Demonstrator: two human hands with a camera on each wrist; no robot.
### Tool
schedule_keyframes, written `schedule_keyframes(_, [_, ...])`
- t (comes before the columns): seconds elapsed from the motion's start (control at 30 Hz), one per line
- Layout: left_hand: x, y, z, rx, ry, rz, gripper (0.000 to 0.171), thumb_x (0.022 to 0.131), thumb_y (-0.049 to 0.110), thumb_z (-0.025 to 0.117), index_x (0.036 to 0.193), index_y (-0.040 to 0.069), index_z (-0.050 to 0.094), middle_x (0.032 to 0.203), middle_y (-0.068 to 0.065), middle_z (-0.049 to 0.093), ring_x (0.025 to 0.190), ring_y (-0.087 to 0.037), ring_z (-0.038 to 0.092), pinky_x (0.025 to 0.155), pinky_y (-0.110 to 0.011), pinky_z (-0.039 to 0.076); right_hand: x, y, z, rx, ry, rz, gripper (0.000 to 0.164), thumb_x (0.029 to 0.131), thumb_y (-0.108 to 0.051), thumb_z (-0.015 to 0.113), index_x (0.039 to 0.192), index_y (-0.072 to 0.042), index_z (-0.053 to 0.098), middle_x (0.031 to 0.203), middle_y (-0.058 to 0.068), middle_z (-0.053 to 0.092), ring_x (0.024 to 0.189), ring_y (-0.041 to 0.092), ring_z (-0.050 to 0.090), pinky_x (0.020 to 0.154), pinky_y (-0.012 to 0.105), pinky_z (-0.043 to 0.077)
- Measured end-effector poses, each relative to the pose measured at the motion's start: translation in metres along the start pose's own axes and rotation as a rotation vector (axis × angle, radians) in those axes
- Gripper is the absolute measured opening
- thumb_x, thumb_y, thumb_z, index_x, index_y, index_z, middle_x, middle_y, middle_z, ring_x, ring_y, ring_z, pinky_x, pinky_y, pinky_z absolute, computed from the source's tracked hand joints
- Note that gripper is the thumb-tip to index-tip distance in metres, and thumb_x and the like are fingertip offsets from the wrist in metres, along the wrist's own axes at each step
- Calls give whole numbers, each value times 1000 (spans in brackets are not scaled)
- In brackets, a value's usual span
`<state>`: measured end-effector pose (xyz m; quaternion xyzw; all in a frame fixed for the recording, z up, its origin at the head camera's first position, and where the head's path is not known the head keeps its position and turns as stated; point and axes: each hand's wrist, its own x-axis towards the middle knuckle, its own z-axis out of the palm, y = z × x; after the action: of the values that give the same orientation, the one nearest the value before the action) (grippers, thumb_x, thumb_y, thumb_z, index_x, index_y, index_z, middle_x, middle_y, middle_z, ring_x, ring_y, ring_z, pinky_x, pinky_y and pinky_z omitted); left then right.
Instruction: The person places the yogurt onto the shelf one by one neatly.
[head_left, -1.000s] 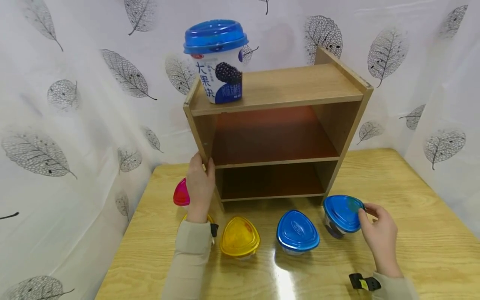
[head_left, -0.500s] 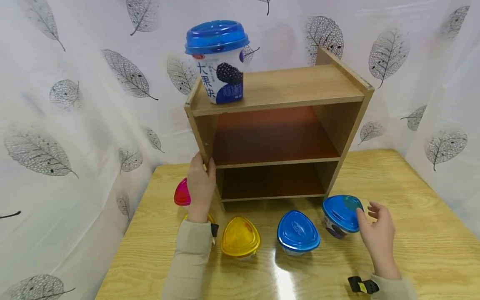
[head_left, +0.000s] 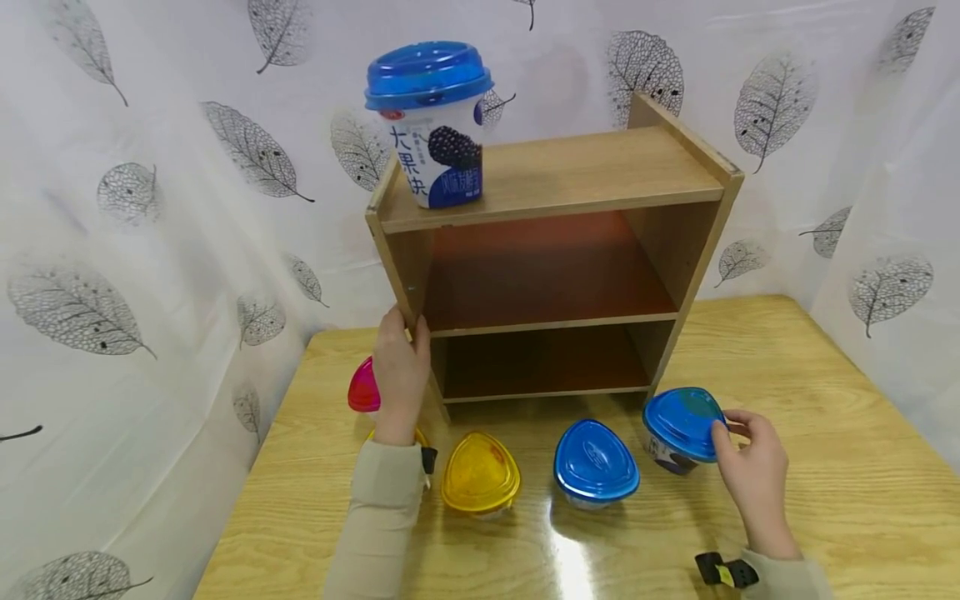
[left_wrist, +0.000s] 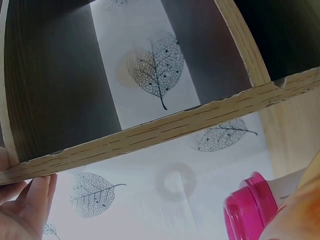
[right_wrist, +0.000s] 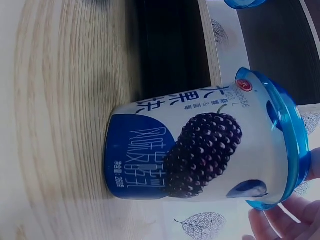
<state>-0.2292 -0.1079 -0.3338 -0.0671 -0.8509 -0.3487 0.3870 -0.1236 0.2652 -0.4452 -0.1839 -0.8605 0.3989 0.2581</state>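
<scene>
My left hand (head_left: 401,371) holds the front edge of the left side panel of a small wooden shelf (head_left: 551,321); in the left wrist view, the fingers (left_wrist: 37,200) wrap the panel's edge. At the shelf's lower right corner stands a yogurt cup (head_left: 678,429) with a blue lid, upright on the table. My right hand (head_left: 757,475) grips the right side of its lid with thumb and fingers. The right wrist view shows the cup's blackberry print (right_wrist: 205,155) close up. Another blue-lidded yogurt cup (head_left: 435,125) stands on the shelf's top board, at the left.
In front of the shelf stand a blue-lidded cup (head_left: 596,462) and a yellow-lidded cup (head_left: 480,475). Left of the shelf is a pink-lidded cup (head_left: 364,387), partly behind my left hand. Another yellow lid is mostly hidden by my left wrist. A leaf-patterned curtain (head_left: 172,275) encloses the table.
Half a second ago my right hand's fingers were loosened off the lid; now they are back on its edge. The cup has turned slightly. My left hand stays on the shelf panel.
</scene>
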Motion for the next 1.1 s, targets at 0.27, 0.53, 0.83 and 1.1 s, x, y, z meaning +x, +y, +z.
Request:
schedule_keyframes(0.27, [0, 1, -1, 8, -12, -14, 20, 87, 12, 54, 95, -6, 52, 87, -19, 57, 75, -32, 56, 64, -41, 50, 29, 87, 34, -40, 26, -86, 28, 86, -29, 54, 106, -10, 61, 99, 8, 61, 88, 21, 52, 70, 30, 43])
schedule_keyframes(0.53, [0, 1, -2, 6, -2, 0, 19, 87, 11, 53, 94, -6, 52, 86, -19, 57, 75, -32, 57, 63, -41, 49, 20, 40, 16, 54, -28, -97, 27, 86, -22, 55, 102, -2, 62, 94, 17, 61, 88, 34, 52, 73, 44, 41])
schedule_keyframes(0.83, [-2, 1, 0, -1, -4, 5, 21, 87, 12, 54, 96, -7, 53, 87, -19, 56, 77, -32, 56, 65, -41, 49, 26, 93, 31, 85, -94, -51, 45, 87, -35, 53, 128, -18, 45, 119, 2, 52, 105, 6, 46, 83, 16, 37])
schedule_keyframes(1.1, [-1, 2, 0, -3, -4, -6, 19, 86, 10, 55, 94, -6, 52, 86, -19, 55, 75, -33, 55, 66, -41, 48, 4, 38, -10, 335, -558, -32, 72, 90, -17, 51, 140, 0, 1, 140, 30, 8, 126, 43, 10, 99, 23, 26])
